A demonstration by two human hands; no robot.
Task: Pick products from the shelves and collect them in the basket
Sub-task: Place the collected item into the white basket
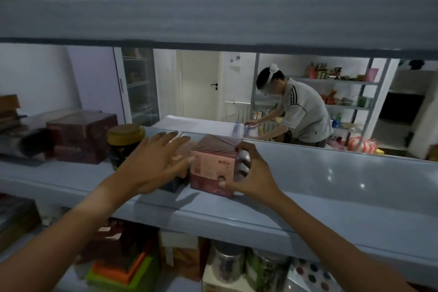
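Far left of the middle shelf (331,187): a blurred stack of dark items, then a maroon carton (80,135) set well back. Just right of it stands a dark jar with a gold lid (125,134).

Your left hand (154,163) reaches in over the shelf, fingers straight and spread, palm down. It covers a low box (175,184) that sits touching the left side of the pink box; only a dark corner of that low box shows under your palm. Whether your palm presses on it or just hovers above it, you cannot tell.

The pink box (212,168), wrapped in clear film, stands upright near the front edge of the middle shelf, between your two hands. Your right hand (248,173) grips its right side: thumb on the front face low down, fingers curled round the right edge.

Right of that, the shelf surface is bare grey metal with light glints.

Through the open back of the shelving, a person in a grey striped shirt (303,114) bends over a white table (196,124), with a further rack of goods (343,83) behind.

Lower shelf: folded orange and green packs (123,270) at left, metal-lidded jars (227,261) at centre.
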